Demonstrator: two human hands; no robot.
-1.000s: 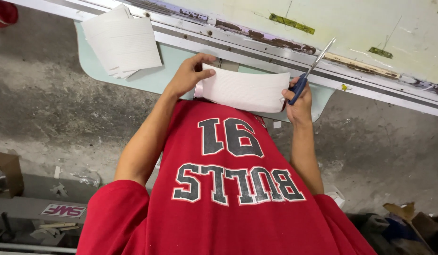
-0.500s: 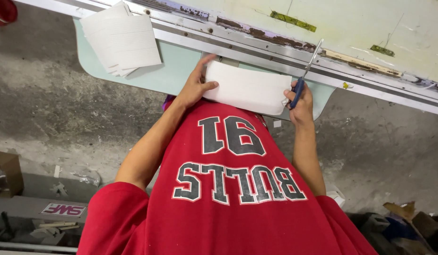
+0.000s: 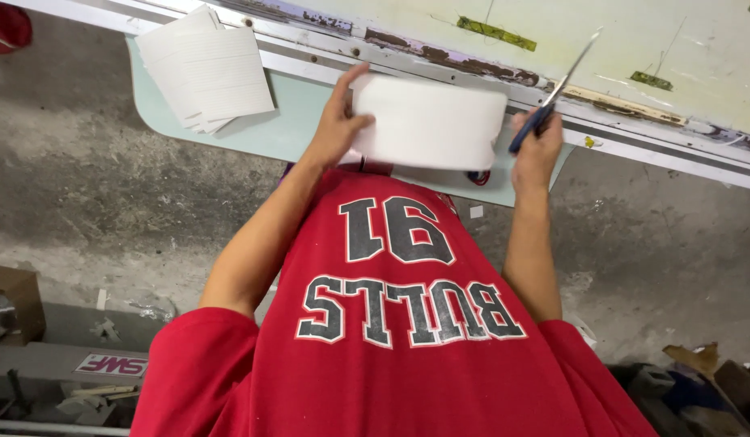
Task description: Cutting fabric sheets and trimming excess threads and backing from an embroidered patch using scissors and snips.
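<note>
Here the left hand (image 3: 336,129) pinches a white rectangular sheet (image 3: 427,121) by its near edge, while the right hand (image 3: 537,150), just beside it, grips blue-handled metal scissors (image 3: 553,93).

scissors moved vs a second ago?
Yes. The scissors in the right hand swung up; the blades now lie further over the table's worn metal edge, near the white sheet.

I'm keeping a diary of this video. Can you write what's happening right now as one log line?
left hand: holds white sheet | right hand: grips scissors, blades up | paper stack: on pale green table
</note>
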